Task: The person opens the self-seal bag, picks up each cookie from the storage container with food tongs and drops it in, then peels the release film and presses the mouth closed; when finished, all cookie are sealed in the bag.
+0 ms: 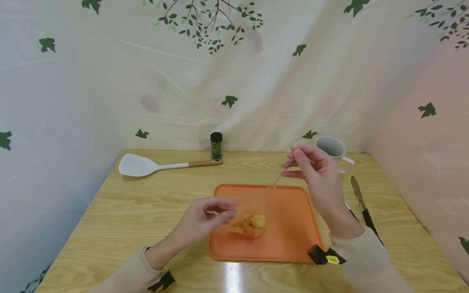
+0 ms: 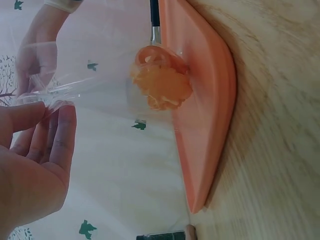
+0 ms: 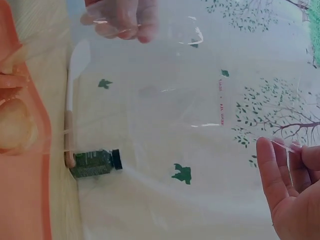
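Note:
My left hand (image 1: 205,215) pinches one side of a clear plastic bag (image 3: 192,125) between thumb and fingers. Higher and to the right, my right hand (image 1: 320,177) pinches the bag's other edge, so the clear film stretches between both hands. Red print runs along the film in the right wrist view. Orange-yellow pieces (image 1: 253,225), curled and soft-looking like peel, show low down through the film, close over the orange tray (image 1: 289,240). One has a pale, rounded hollow in the right wrist view.
Along the back stand a green jar with a black lid (image 1: 216,146) and a white mug (image 1: 331,147). A white spatula (image 1: 141,165) with a wooden handle lies back left. Right of the tray lies a black-handled knife (image 1: 360,197), with another metal utensil (image 1: 350,209) partly behind my wrist.

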Demonstrator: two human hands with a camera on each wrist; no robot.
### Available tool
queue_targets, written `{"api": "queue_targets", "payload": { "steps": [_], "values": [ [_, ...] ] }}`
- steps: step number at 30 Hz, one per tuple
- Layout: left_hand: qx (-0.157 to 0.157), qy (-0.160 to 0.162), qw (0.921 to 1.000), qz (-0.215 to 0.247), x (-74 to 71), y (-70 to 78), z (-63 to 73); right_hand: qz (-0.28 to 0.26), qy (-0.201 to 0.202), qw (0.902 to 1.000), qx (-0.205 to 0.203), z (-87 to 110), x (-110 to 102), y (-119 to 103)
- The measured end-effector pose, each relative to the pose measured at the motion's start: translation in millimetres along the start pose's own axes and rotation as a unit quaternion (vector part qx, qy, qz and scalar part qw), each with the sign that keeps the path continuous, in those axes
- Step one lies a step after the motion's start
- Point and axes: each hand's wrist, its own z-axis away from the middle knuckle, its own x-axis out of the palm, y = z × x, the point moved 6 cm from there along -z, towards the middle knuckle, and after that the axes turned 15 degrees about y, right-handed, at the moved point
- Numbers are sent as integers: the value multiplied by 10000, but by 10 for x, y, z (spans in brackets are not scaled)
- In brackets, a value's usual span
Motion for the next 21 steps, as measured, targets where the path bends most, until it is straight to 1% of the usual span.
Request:
{"api": "queue_targets", "payload": {
  "steps": [4, 8, 12, 15, 18, 21],
  "values": [
    [-105, 47, 9999, -27, -68, -36, 25, -473, -27, 9989, 22, -84, -94, -42],
    [-160, 71, 9998, -110, -116, -63, 35, -887, 116, 9959, 161, -152, -203, -75],
    [-203, 91, 9997, -71, -138, -78, 35, -1198, 333, 9917, 323, -198, -316, -114],
    [-214, 105, 9997, -43, -149, -82, 36, -1583, 474, 9856, 370, -234, -407, -163],
    [-222, 126, 9997, -40, -165, -85, 39, -2065, 585, 9760, 377, -274, -503, -232],
    [-243, 185, 9995, -101, -192, -91, 39, -2277, 682, 9707, 338, -301, -597, -296]
  ]
}}
